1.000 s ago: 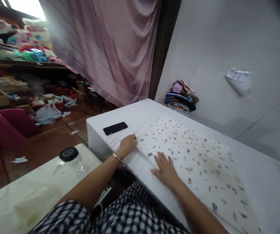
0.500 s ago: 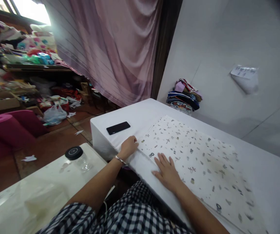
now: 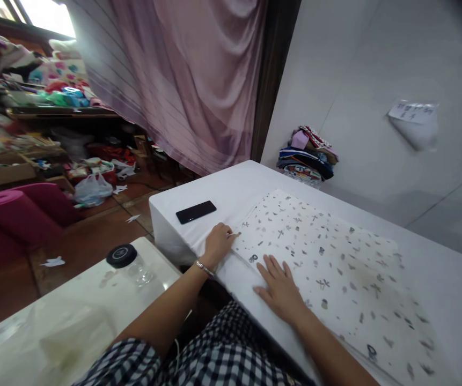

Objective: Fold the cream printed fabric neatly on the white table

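A white cloth (image 3: 337, 257) printed with small leaf and plant figures lies spread flat on a white-covered table (image 3: 234, 179). My left hand (image 3: 217, 247) is closed at the cloth's near left corner, its thumb and fingers pinching the edge. The corner between the fingertips is slightly raised. To the right, my right hand (image 3: 281, 294) rests palm down on the near edge of the cloth, fingers spread. A black phone (image 3: 196, 212) lies beyond my left hand on the table.
Left of me stands a white side table (image 3: 89, 284) with a black-lidded clear jar (image 3: 122, 257) and a plastic sheet (image 3: 59, 335). Folded clothes (image 3: 306, 158) are stacked by the wall. A pink roll (image 3: 17, 220) and a plastic bag (image 3: 93, 188) sit on the floor.
My left hand has turned a little over the cloth's corner, which now shows slightly lifted at the fingertips. My right hand stays flat on the cloth. The view has shifted slightly.
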Demonstrator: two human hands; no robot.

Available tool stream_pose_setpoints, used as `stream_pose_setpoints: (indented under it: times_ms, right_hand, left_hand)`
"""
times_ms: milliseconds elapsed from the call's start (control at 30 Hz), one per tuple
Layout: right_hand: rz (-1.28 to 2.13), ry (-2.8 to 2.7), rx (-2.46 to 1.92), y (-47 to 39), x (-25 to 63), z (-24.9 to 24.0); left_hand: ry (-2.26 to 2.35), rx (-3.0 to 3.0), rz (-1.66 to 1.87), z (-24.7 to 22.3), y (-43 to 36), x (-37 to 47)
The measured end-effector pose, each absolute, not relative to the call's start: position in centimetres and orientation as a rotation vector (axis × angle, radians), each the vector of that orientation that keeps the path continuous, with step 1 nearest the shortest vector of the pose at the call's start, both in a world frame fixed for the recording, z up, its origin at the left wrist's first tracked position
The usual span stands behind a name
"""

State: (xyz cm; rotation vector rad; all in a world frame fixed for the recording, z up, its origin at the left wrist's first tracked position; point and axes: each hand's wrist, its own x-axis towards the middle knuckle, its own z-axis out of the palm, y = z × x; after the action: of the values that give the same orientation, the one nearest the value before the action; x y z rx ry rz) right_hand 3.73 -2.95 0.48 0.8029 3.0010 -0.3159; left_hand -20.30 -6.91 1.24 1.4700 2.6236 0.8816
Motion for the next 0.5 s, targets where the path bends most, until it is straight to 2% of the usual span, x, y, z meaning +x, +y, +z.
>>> stream_pose_setpoints:
  times_ms: [500]
  right_hand:
    - [-0.405, 2.975, 0.819, -2.96, 3.69, 0.77]
  left_hand:
    - [2.713, 1.475, 0.69, 1.6, -6.18, -20.42]
